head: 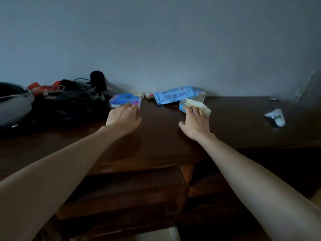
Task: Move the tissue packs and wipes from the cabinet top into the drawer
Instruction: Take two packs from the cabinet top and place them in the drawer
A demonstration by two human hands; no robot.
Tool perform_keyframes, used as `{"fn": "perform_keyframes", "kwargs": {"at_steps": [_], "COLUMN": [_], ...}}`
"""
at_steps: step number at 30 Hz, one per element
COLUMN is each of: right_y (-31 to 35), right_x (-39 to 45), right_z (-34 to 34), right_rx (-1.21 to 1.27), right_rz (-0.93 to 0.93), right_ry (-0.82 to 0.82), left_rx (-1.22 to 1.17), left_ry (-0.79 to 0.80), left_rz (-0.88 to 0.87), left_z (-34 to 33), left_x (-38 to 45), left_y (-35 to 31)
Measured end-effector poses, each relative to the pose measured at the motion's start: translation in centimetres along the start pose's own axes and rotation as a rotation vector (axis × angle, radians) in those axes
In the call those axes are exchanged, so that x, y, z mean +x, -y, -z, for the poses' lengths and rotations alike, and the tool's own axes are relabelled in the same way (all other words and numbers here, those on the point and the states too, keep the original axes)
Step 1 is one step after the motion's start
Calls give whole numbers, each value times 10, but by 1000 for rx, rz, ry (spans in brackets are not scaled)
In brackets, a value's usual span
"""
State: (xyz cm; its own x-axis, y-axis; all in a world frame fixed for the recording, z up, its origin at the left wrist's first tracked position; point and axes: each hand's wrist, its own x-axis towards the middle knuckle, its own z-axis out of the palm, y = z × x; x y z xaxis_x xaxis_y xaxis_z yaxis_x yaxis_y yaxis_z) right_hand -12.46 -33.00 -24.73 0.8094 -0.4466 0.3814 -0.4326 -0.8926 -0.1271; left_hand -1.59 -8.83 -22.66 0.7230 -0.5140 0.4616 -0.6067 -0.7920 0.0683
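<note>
On the dark wooden cabinet top (159, 129) lies a blue-and-purple tissue pack (124, 100); my left hand (124, 120) reaches it, fingertips touching its near edge. My right hand (195, 123) rests its fingers on a pale yellow tissue pack with a blue end (192, 104), fingers spread over it. Behind that one, a larger light-blue wipes pack (175, 96) lies against the wall. A small white-and-red item (149, 95) sits between the packs at the wall. Below the cabinet front, an open drawer (128, 193) shows dark inside.
A black bag and helmet-like object (15, 106) with cables, red items (43, 88) and a black microphone (97, 80) crowd the left side. A crumpled silvery wrapper (275, 116) lies at the right. A grey wall stands right behind the cabinet.
</note>
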Motion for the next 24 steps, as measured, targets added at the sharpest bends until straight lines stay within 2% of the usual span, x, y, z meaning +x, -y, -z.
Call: {"fn": "perform_keyframes", "kwargs": {"at_steps": [3,5,9,13,16,20,24], "right_y": [-13,-18,-19,-13,-1,16,44], "right_x": [35,50,60,55,44,5,-65], "right_z": [-23,-36,-46,-41,-30,-17,5], "right_rx": [24,-54,-131,-72,-59,-117,-80], "right_rz": [-158,-190,-164,-144,-124,-26,88], "right_ry": [158,160,137,107,105,81,-28], "left_rx": [-21,-1,-37,71,19,-45,-32], "left_ry": [67,105,318,250,210,160,121], "left_rz": [75,121,201,150,115,-20,-98], "left_z": [-25,-43,-85,-89,-73,-44,-6], "left_x": [43,71,98,92,64,2,-78], "left_y": [16,27,42,35,28,14,-3]}}
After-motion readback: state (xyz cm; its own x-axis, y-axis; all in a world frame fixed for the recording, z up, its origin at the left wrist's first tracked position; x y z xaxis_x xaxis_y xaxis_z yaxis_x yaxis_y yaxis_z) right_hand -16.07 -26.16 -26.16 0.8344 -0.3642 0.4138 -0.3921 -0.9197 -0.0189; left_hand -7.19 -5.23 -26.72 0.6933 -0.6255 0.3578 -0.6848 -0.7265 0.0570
